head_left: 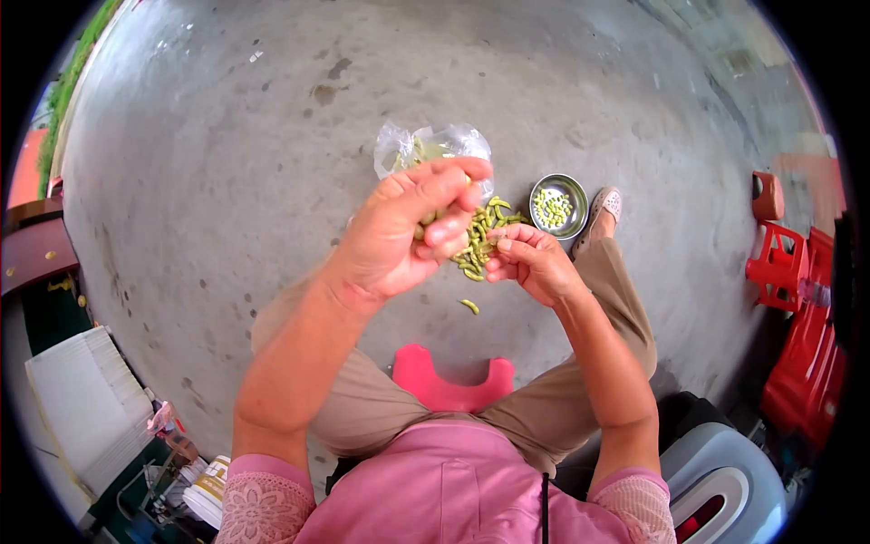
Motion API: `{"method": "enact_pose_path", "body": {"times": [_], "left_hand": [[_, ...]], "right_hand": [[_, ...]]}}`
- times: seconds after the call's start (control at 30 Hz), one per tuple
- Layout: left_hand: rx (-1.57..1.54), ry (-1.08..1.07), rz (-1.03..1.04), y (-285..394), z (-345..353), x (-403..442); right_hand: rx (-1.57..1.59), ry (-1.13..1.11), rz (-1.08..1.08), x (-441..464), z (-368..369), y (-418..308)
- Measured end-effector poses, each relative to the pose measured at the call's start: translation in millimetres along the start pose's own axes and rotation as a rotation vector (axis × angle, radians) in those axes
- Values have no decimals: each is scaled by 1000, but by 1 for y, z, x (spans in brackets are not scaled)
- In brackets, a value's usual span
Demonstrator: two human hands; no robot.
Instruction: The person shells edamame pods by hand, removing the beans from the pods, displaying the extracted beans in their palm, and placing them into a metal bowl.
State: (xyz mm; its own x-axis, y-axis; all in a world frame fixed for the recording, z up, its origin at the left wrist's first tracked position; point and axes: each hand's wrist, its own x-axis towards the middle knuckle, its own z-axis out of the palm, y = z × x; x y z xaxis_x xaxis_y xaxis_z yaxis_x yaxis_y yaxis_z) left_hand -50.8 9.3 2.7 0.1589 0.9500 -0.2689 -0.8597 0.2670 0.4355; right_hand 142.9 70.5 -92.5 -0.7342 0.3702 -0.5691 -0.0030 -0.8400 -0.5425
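At the far left, one white stack (89, 403) stood near one white bucket (208, 490). Toward the middle, one clear plastic bag (467, 140) lay open on the grey floor (227, 154), with some green inside it, partly hidden by the raised left hand (412, 227). Just below the bag there was one heap of green pods (497, 216), spread on the floor; they overlapped, so I could not count them. One single pod (468, 306) lay apart from this heap, nearer to the person. One pink U-shaped piece (451, 394) was between the knees. To the right of the heap stood one round metal bowl (581, 208), holding many small light-green beans (551, 207), too many to count exactly. One shoe (609, 204) was just beside this bowl, on its right.

About the hands: the left hand was raised above the floor, with its fingers curled inward. It was closed around a few pods (430, 218), which showed between the palm and fingers; their exact number was hidden. The right hand (535, 258) was low, at the right edge of the heap, its thumb and forefinger close together. Whether these fingertips grasped something, I could not tell.
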Motion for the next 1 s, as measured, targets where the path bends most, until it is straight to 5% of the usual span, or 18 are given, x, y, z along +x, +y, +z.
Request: {"method": "enact_pose_path", "body": {"times": [0.27, 0.53, 0.63, 0.83, 1.0], "left_hand": [[-281, 142, 329, 48, -27, -1], [-261, 256, 287, 52, -28, -9], [-223, 363, 284, 54, -29, -9], [-245, 251, 252, 52, -26, -5], [-143, 321, 218, 33, -13, 5]], "right_hand": [[-335, 247, -163, 40, -7, 36], [-676, 494, -401, 150, 25, 41], [-531, 521, -366, 163, 19, 46], [-133, 701, -215, 118, -35, 88], [-341, 856, 48, 70, -108, 185]]}}
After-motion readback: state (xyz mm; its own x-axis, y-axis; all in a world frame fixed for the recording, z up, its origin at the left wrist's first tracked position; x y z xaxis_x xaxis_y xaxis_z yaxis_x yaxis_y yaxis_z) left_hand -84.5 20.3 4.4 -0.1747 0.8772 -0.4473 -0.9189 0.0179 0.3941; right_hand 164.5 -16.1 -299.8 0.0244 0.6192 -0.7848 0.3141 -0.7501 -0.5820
